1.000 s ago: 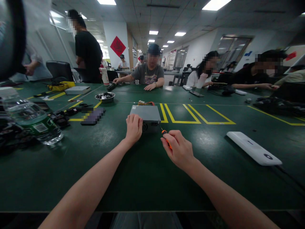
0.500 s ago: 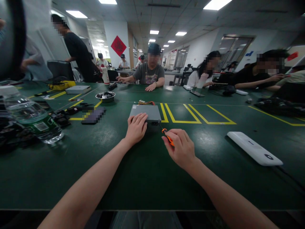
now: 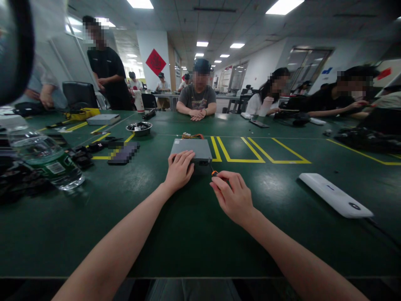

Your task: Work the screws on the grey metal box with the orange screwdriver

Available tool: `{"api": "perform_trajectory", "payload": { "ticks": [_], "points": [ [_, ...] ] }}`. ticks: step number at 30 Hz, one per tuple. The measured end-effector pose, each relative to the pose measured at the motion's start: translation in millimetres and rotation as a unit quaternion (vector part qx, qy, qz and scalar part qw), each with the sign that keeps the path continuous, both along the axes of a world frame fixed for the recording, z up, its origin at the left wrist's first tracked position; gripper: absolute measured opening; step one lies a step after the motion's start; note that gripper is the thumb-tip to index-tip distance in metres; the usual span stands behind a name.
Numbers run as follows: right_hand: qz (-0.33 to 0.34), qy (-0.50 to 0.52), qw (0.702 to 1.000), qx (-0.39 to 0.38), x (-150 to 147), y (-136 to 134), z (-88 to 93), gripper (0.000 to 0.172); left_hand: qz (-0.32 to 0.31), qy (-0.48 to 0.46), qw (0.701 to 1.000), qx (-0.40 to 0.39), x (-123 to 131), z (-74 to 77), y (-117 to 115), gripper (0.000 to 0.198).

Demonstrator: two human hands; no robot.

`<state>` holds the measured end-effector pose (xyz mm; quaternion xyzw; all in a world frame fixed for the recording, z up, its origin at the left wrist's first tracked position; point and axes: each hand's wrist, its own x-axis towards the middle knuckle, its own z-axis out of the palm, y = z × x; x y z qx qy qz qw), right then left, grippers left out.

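The left hand lies flat-fingered on the grey metal box ahead of it on the table, the right hand pinches a screwdriver toward the box's near right corner, and screw work appears in hand, the next move calling for bracing and an aligned shaft.

A green counter is marked with yellow tape; a power supply unit is cased in grey, a screwdriver is finished in orange and black, and a clear water bottle is banded in green.
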<state>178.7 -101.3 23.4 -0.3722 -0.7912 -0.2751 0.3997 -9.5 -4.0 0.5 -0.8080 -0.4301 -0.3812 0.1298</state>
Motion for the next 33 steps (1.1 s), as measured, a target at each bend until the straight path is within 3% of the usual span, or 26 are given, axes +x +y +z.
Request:
{"api": "perform_trajectory", "payload": {
  "ticks": [5,12,19,24,33],
  "points": [
    [0.048,-0.009,0.999,-0.024,-4.4,-0.3,-4.7,0.028,-0.003,0.000,1.000,-0.002,-0.1,0.6,-0.4,0.036],
    [-0.001,-0.005,1.000,0.013,-1.7,0.8,2.6,0.017,-0.004,0.001,1.000,-0.001,0.6,0.6,-0.4,0.036],
    [0.053,0.015,0.998,-0.004,-1.1,2.7,-1.0,0.029,-0.001,0.004,1.000,-0.002,0.2,0.1,-0.4,0.036],
    [-0.009,0.003,1.000,0.016,0.5,0.9,4.3,0.014,0.002,0.007,1.000,0.002,0.0,0.1,-0.6,0.036],
    [0.010,0.029,0.999,0.041,-0.5,2.9,2.6,0.029,0.008,0.016,1.000,0.006,-0.4,-0.6,0.2,0.037]
  ]
}}
